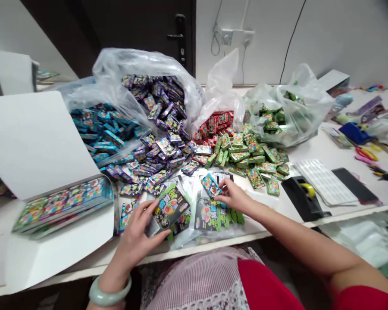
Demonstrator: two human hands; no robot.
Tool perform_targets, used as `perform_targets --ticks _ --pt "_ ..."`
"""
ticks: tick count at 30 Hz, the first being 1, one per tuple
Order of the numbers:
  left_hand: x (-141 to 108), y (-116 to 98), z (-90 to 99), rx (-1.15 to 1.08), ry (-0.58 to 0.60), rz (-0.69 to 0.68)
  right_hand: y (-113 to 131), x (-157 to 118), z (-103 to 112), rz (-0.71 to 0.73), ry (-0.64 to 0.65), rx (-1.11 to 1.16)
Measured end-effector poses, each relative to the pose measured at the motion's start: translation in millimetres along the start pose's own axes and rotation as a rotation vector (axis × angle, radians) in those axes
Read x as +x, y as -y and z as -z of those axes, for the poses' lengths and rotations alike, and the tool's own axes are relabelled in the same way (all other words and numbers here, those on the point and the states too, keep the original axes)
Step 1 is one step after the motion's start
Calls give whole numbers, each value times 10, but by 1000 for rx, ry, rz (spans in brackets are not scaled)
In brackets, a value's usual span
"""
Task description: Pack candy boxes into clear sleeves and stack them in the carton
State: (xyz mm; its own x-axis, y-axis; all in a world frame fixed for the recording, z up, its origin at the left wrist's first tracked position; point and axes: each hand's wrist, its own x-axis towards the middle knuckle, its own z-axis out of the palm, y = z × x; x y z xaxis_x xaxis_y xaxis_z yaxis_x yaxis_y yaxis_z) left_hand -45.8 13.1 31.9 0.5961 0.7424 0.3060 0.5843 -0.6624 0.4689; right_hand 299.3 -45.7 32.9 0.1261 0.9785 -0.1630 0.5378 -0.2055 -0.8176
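My left hand point(139, 230), with a pale green bangle at its wrist, has thumb and fingers closed on the left edge of a black and green printed packet point(170, 207). That packet is tilted over similar printed packets. A small blue printed box point(211, 186) is pinched in my right hand point(235, 196) by its right side. Below that box lie more black and green packets point(210, 213) on clear plastic near the table's front edge. Another blue box point(126, 215) lies just left of my left hand.
Clear bags spill blue boxes point(106, 129), purple boxes point(163, 103), red boxes point(215, 122) and green boxes point(255, 148) across the table. An open white carton point(74, 245) at left holds rows of boxes. At right are a tape dispenser point(305, 198), white sheets point(326, 181) and scissors point(367, 153).
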Motion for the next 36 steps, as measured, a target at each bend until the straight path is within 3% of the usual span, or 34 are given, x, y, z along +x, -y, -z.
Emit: perform_targets --ticks 2,5,10,15,18,25,30,33,36 --pt "65 -29 -2 3 43 -27 -25 -87 48 195 19 -248" --pt "145 -86 8 -9 90 -52 41 10 177 429 119 -474" --pt "202 -187 -5 -54 165 -59 139 350 273 537 297 -602" --pt "183 -233 4 -52 148 -46 404 202 344 657 77 -415" --pt "219 -271 5 -90 152 -57 646 49 400 745 95 -519" --pt "216 -336 -34 -124 190 -99 841 8 401 816 344 -680" --pt "167 -410 -83 -174 215 -94 802 68 299 788 427 -458" --pt "183 -474 -92 -129 129 -46 740 72 176 707 318 -202" --pt "213 -543 -74 -59 0 -14 665 14 37 522 164 -22"
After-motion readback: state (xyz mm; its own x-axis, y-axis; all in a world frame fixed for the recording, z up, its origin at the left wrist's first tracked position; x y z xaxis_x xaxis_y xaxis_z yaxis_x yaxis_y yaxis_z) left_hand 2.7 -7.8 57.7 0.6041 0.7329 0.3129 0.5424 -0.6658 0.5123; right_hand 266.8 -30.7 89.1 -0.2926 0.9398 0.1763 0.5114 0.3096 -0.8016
